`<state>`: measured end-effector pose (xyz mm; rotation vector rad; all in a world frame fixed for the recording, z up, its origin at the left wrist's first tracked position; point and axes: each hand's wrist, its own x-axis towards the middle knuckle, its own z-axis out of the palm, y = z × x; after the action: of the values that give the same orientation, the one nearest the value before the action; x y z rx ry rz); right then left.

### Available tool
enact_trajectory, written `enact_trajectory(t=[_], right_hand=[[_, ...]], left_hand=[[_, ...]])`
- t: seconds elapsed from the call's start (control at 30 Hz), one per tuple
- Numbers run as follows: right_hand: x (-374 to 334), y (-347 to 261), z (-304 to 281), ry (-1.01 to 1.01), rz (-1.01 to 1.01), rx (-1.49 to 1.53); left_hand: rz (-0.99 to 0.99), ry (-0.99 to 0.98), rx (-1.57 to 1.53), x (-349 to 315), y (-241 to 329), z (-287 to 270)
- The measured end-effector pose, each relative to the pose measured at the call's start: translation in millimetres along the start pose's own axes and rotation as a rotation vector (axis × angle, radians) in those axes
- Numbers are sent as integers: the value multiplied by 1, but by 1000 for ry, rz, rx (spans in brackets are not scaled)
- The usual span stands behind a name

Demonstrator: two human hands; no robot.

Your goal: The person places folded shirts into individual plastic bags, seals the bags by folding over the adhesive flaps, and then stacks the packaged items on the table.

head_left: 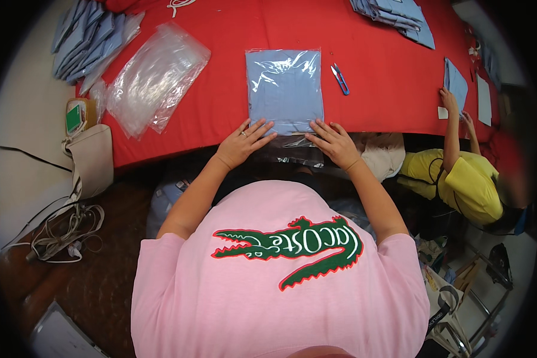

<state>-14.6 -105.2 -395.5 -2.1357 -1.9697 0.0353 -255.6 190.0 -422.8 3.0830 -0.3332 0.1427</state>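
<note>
A folded light blue garment in a clear plastic bag (285, 89) lies flat on the red-covered table (227, 27), close to its front edge. My left hand (244, 142) rests on the bag's near left corner, fingers stretched out and a ring on one of them. Over the near right corner, my right hand (334, 143) lies with its fingers spread. The bag's near end hangs past the table edge between both hands. Just right of the bag is a pair of blue-handled thread snips (340, 80).
Clear empty bags (158, 77) lie left, beside a stack of bagged blue garments (89, 42). More folded blue garments (397, 19) sit at the far right. A person in yellow (471, 185) handles a blue garment (454, 83) on the right. Tangled cables (65, 232) lie lower left.
</note>
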Motion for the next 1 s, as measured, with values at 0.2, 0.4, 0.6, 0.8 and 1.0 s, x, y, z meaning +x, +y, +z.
enact_trajectory(t=[0.2,0.4,0.6,0.8,1.0], right_hand=[[18,-9,-15,222,416,680],[43,-10,-17,278,688,1142],[70,-9,26,489,956,1327],[85,-17,23,361,1062,779],[96,-19,-4,329,1126,331]], left_hand=[[-135,208,-325,8,7,-24],[-650,353,-1181,28,17,-51],[-1017,304,-1505,58,-11,-24],[-1113,274,-1374,67,-10,-22],[-969,189,-476,68,-13,-35]])
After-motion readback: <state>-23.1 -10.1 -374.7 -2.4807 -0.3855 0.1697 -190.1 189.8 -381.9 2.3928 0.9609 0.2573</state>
